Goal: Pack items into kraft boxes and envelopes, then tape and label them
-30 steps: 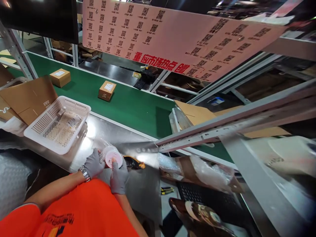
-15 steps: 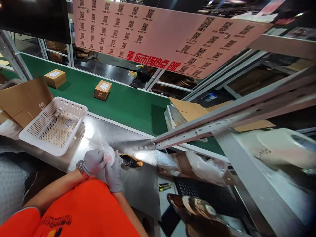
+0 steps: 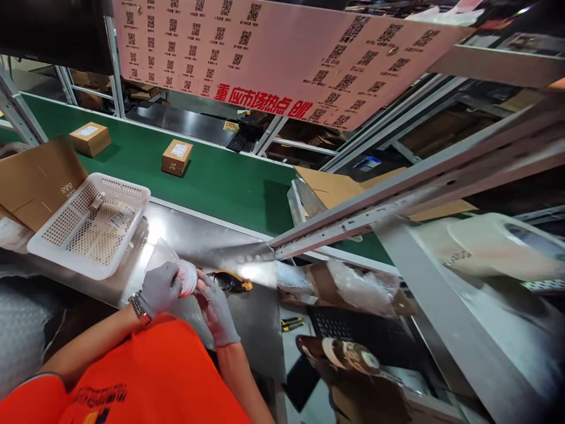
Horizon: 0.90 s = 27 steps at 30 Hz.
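Observation:
My left hand [image 3: 161, 290], gloved in grey, is closed on the left side of a round, whitish bundle in clear bubble wrap [image 3: 188, 278]. A reddish tint shows through it, and what is inside I cannot make out. On the bundle's right edge, my gloved right hand [image 3: 217, 311] grips with thumb and fingertips. Loose clear wrap [image 3: 162, 253] spreads beyond the left hand over the steel bench [image 3: 253, 318]. Just right of the hands lies a black and orange tape dispenser [image 3: 233, 281].
A white perforated basket [image 3: 100, 274] with a few small items stands at left beside an open carton [image 3: 37, 182]. Behind runs a green conveyor [image 3: 229, 194] with two small boxes. A metal post [image 3: 326, 227] slants across the right, above a keyboard [image 3: 331, 324].
My right hand has turned and shifted to the right, its fingers now at the bundle's edge. The bundle and my left hand have moved slightly left. The whole view has shifted a little.

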Tool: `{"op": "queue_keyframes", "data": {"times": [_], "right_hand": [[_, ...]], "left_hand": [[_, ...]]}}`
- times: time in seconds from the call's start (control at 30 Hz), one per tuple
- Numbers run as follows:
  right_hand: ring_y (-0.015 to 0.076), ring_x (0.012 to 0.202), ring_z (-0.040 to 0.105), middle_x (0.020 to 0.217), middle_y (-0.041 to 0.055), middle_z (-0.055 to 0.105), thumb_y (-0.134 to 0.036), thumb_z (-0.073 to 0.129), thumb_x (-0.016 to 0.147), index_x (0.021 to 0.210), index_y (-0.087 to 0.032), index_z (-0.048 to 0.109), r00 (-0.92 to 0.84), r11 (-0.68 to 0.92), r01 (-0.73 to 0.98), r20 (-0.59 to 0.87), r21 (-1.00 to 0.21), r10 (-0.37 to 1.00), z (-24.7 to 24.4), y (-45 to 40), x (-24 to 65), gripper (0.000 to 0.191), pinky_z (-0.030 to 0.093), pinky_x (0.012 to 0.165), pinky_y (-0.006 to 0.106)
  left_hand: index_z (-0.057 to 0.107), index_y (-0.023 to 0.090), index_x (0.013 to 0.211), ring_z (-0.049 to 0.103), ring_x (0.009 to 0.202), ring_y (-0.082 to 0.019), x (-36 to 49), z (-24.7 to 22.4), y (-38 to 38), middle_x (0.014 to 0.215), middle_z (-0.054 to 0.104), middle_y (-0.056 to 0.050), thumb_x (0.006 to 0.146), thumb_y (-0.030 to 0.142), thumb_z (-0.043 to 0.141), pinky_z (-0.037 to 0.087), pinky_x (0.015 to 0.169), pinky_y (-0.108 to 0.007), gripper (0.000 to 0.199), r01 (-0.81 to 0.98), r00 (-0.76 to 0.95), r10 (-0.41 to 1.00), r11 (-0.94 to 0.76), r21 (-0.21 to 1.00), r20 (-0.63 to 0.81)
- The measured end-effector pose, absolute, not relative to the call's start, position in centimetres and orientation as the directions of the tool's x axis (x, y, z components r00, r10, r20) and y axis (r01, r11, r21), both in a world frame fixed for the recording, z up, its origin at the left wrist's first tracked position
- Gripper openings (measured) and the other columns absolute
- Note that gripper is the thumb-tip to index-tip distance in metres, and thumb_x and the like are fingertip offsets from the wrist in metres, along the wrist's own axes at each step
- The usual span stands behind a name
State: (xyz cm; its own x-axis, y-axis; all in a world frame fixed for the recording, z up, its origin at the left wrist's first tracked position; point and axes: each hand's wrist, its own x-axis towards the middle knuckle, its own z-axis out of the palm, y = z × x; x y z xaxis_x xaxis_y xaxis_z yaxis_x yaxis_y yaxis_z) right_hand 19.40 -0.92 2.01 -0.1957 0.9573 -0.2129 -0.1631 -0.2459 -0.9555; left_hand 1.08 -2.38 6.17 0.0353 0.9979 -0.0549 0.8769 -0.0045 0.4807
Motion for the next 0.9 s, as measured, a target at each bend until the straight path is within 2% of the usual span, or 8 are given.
{"op": "queue_keyframes", "data": {"times": [0.1, 0.17, 0.3, 0.43, 0.53, 0.67, 0.77, 0.9], "right_hand": [[0.0265, 0.096, 0.076, 0.112, 0.0089, 0.085, -0.051, 0.082, 0.084, 0.118, -0.020, 0.085, -0.213, -0.353, -0.221, -0.308, -0.909, 0.927, 2.0, -0.1, 19.6, 0.046, 0.062, 0.083, 0.038], [0.0242, 0.088, 0.075, 0.103, 0.0074, 0.086, -0.051, 0.081, 0.084, 0.106, -0.019, 0.087, -0.188, -0.336, -0.161, -0.305, -0.928, 0.934, 1.7, 0.2, 19.6, 0.040, 0.060, 0.078, 0.035], [0.0214, 0.075, 0.068, 0.086, 0.0045, 0.082, -0.053, 0.069, 0.091, 0.093, -0.020, 0.085, -0.125, -0.157, 0.124, -0.173, -0.980, 0.977, 2.3, 0.7, 19.7, 0.037, 0.054, 0.068, 0.032], [0.0241, 0.085, 0.072, 0.090, 0.0063, 0.082, -0.047, 0.061, 0.097, 0.092, -0.021, 0.080, -0.104, 0.088, 0.387, 0.051, -0.918, 0.993, 4.7, 1.8, 20.0, 0.033, 0.053, 0.079, 0.035], [0.0252, 0.089, 0.074, 0.095, 0.0080, 0.084, -0.040, 0.057, 0.097, 0.093, -0.021, 0.079, -0.188, 0.195, 0.505, 0.113, -0.841, 0.976, 6.4, 3.4, 20.4, 0.029, 0.052, 0.082, 0.035], [0.0246, 0.089, 0.072, 0.096, 0.0083, 0.083, -0.044, 0.056, 0.099, 0.096, -0.021, 0.078, -0.190, 0.230, 0.521, 0.151, -0.822, 0.970, 7.7, 5.6, 21.2, 0.033, 0.052, 0.082, 0.035], [0.0247, 0.092, 0.072, 0.097, 0.0074, 0.082, -0.045, 0.056, 0.099, 0.097, -0.022, 0.078, -0.254, 0.280, 0.507, 0.169, -0.815, 0.952, 7.9, 6.5, 21.2, 0.031, 0.052, 0.084, 0.035], [0.0235, 0.089, 0.072, 0.094, 0.0059, 0.082, -0.045, 0.057, 0.098, 0.094, -0.024, 0.079, -0.366, 0.298, 0.482, 0.120, -0.824, 0.923, 5.9, 6.6, 19.9, 0.031, 0.053, 0.081, 0.033]], "left_hand": [[0.071, 0.022, 0.106, 0.074, 0.094, -0.022, 0.9, 6.2, -2.3, 0.101, 0.079, -0.008, 0.110, 0.032, 0.047, 0.047, 0.079, -0.031, 0.026, 0.812, 0.013, 0.999, 0.019, 0.584, -0.051], [0.071, 0.022, 0.103, 0.073, 0.091, -0.022, 0.8, 6.2, -2.3, 0.099, 0.080, -0.007, 0.110, 0.033, 0.047, 0.046, 0.078, -0.031, 0.027, 0.790, 0.018, 0.998, 0.026, 0.613, -0.065], [0.074, 0.022, 0.095, 0.073, 0.087, -0.023, 0.5, 6.3, -2.2, 0.095, 0.081, -0.008, 0.108, 0.034, 0.048, 0.041, 0.072, -0.032, 0.031, 0.801, 0.007, 0.998, 0.036, 0.598, -0.070], [0.075, 0.022, 0.090, 0.072, 0.084, -0.023, -0.1, 7.0, -1.7, 0.091, 0.080, -0.008, 0.106, 0.036, 0.050, 0.038, 0.069, -0.033, 0.032, 0.838, 0.010, 0.997, 0.031, 0.544, -0.072], [0.076, 0.021, 0.089, 0.071, 0.083, -0.023, -0.2, 7.3, -1.0, 0.092, 0.081, -0.009, 0.104, 0.033, 0.051, 0.036, 0.068, -0.033, 0.032, 0.846, 0.038, 0.996, 0.010, 0.533, -0.079], [0.076, 0.021, 0.086, 0.068, 0.079, -0.020, 0.8, 7.0, -0.5, 0.087, 0.079, -0.006, 0.104, 0.031, 0.052, 0.037, 0.067, -0.031, 0.032, 0.774, 0.079, 0.992, -0.001, 0.633, -0.095], [0.076, 0.021, 0.083, 0.066, 0.075, -0.018, 2.0, 6.0, -0.8, 0.081, 0.078, -0.003, 0.103, 0.029, 0.054, 0.038, 0.067, -0.030, 0.031, 0.709, 0.146, 0.984, -0.031, 0.704, -0.103], [0.077, 0.022, 0.082, 0.070, 0.077, -0.021, 2.5, 3.6, -1.3, 0.083, 0.080, -0.006, 0.104, 0.031, 0.054, 0.043, 0.070, -0.032, 0.033, 0.722, 0.179, 0.973, -0.028, 0.691, -0.147]]}}
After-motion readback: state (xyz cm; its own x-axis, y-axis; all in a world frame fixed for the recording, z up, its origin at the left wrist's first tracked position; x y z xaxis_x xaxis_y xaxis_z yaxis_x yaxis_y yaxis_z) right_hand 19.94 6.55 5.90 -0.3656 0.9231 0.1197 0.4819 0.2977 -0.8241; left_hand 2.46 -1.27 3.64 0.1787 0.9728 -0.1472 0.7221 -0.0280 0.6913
